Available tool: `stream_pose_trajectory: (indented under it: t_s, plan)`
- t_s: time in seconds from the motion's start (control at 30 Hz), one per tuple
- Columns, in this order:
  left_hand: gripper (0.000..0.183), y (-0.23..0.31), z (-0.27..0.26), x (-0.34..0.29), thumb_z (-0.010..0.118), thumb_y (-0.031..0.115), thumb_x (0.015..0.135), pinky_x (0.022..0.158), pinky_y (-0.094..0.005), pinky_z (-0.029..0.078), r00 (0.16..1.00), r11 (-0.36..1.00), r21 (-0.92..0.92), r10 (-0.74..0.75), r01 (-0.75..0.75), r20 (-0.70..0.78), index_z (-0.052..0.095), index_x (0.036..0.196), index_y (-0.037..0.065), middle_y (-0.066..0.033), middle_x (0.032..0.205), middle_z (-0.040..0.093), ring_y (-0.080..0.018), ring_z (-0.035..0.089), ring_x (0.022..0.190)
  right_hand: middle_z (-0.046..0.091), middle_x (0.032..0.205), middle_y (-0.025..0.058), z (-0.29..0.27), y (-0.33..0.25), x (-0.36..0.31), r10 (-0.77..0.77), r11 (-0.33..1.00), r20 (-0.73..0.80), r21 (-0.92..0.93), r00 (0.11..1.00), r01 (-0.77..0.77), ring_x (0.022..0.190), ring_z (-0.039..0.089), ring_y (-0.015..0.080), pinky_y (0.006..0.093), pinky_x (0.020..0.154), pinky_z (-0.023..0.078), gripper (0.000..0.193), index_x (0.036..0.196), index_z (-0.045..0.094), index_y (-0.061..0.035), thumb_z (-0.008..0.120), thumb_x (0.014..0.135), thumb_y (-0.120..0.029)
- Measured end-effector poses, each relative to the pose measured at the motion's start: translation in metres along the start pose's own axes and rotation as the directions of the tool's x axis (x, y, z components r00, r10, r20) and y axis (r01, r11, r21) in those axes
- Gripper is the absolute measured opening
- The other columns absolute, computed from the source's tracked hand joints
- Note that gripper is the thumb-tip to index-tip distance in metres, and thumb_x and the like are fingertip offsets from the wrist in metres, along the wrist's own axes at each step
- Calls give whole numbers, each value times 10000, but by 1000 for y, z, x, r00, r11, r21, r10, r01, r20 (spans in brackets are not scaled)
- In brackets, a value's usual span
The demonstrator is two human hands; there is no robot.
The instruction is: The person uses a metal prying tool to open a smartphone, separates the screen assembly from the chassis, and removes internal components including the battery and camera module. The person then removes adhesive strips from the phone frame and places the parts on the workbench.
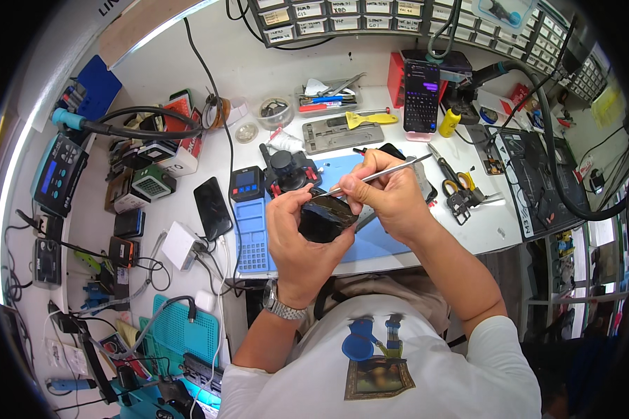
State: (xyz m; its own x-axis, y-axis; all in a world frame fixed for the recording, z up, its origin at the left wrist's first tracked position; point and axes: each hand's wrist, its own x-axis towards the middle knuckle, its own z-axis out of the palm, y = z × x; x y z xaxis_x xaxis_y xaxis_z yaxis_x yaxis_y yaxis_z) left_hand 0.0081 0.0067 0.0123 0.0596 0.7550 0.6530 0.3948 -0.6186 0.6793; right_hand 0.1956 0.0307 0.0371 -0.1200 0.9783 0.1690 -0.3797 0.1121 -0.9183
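My left hand [299, 241] is wrapped round a black glossy phone [325, 222], held tilted above the front of the bench, with a metal watch on the wrist. My right hand [391, 199] pinches a slim silver metal tool [398, 166], whose exact kind I cannot make out. The tool's lower end meets the phone's upper edge, where my fingers partly hide the contact. Below both hands lies a blue work mat [377, 241]. Just behind the phone stands a black clamp holder [286, 167] with red parts.
A black phone [212, 208] lies left of a small square device [247, 183]. Scissors [456, 190] and a dark tray [545, 185] are to the right. Behind stand a phone on a stand [421, 98], a yellow bottle [450, 123] and a tool bin [328, 96]. A black hose [555, 153] arches at right.
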Motion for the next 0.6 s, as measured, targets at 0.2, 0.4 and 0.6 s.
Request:
stream_pose_trajectory:
  t_s: [0.2,0.4,0.6]
  plan:
    - [769,-5,-5,2,1002,70,713,1001,-365,621,995,994,-41,-98,97,-25,551,1331,-11,-160,1299,543,-253,684,1144,758,988,155,3,4,-18,-322,932,-87,-205,943,300,786,675,118,291,734,575,196,1006,561,-49,689,1124,-137]
    - [790,-10,-4,3,1030,91,695,979,-340,621,987,985,-90,-152,148,-46,554,1317,-12,-127,1271,553,-205,692,1098,711,947,94,5,3,-36,-269,924,-100,-307,958,228,750,663,98,259,678,545,138,1026,601,-37,708,1099,-82]
    - [843,-15,-9,1,1040,5,687,1084,-372,604,986,976,-141,-167,164,-9,496,1331,5,-197,1315,651,-233,713,1206,730,905,124,4,3,-27,-60,983,-70,-177,996,47,667,650,98,250,604,534,184,989,562,-48,718,1087,-55]
